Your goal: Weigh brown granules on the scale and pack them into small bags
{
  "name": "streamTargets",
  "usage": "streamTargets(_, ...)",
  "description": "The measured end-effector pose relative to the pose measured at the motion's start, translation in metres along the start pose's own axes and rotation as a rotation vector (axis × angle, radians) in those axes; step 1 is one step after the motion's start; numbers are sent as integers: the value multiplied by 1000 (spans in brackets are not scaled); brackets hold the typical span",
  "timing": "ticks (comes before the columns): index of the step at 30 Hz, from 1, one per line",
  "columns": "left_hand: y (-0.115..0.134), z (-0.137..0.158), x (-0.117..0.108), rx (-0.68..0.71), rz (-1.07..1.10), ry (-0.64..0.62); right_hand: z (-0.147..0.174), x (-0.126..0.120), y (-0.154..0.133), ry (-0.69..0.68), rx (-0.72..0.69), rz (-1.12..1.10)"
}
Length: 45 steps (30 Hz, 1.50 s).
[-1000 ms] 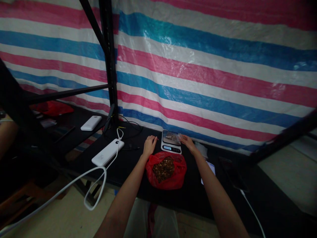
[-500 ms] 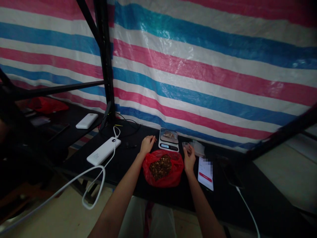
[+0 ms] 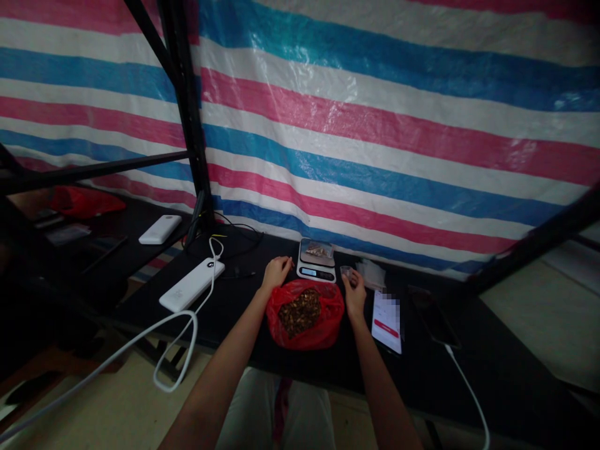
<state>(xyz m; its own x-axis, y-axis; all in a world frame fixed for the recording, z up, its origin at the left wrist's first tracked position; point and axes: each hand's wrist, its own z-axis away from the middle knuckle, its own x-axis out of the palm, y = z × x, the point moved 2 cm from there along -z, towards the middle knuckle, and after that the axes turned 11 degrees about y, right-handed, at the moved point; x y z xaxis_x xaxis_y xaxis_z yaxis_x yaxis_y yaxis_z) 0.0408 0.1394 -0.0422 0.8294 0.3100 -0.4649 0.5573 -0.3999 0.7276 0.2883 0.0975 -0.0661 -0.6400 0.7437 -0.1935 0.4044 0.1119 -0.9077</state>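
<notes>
A red plastic bag (image 3: 332, 322) stands open in front of me, with brown dried flakes or pieces (image 3: 300, 312) inside. Behind it is a white digital kitchen scale (image 3: 304, 273) with a lit display, and a clear zip bag (image 3: 319, 250) holding some brown pieces lies on its plate. My left hand (image 3: 277, 272) rests on the table left of the scale, fingers closed together; what they hold, if anything, is too small to name. To the right of the scale, my right hand (image 3: 355, 292) is closed on a small clear plastic cup (image 3: 346, 272).
Clear plastic bags (image 3: 372, 275) lie beyond my right hand, near a lit phone (image 3: 387, 322) and a dark phone (image 3: 435, 317) on a cable. A white power bank (image 3: 192, 285) with a looping cable lies left. Black frame posts (image 3: 190, 119) and a striped sheet (image 3: 351, 144) stand behind.
The view has shifted slightly, so everything sits a little further left. Both hands stay in nearly the same places beside the scale, the right still holding the cup.
</notes>
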Motion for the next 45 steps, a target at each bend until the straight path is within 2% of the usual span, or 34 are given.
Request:
streamTargets(2, 5, -1, -2, -27, 58, 2, 0, 1, -1, -12, -11, 0)
streamTargets(4, 13, 1, -9, -74, 226, -11, 0, 3, -1, -22, -28, 5)
streamTargets(7, 29, 16, -31, -77, 525, -153, 1, 5, -1, -67, -66, 2)
streamTargets(10, 38, 43, -52, 23, 553, -361, 3, 6, -3, -101, -96, -3)
streamTargets(12, 33, 59, -56, 16, 485, -427, 4, 3, -8, -81, -119, 7)
streamTargets(16, 14, 70, -44, -103, 464, -346, 11, -6, -31, -25, -239, 26)
streamTargets(20, 3, 65, -33, -193, 490, -247, 32, -13, -63, -136, -411, 33)
streamTargets(22, 1, 63, -31, -189, 441, -240, 45, -17, -80, -254, -518, 60)
streamTargets(26, 2, 64, -32, -124, 357, -251, 65, -25, -104, -675, -717, 204)
streamTargets(28, 4, 64, -33, -98, 367, -247, 69, -29, -107, -799, -817, 322)
streamTargets(33, 1, 65, -30, -169, 423, -224, 67, -31, -99, -745, -1034, 609)
streamTargets(39, -11, 67, -14, -369, 611, -169, 81, -15, -100, -726, -1041, 634)
streamTargets(45, -14, 65, -10, -415, 654, -125, 93, -3, -99, -794, -903, 463)
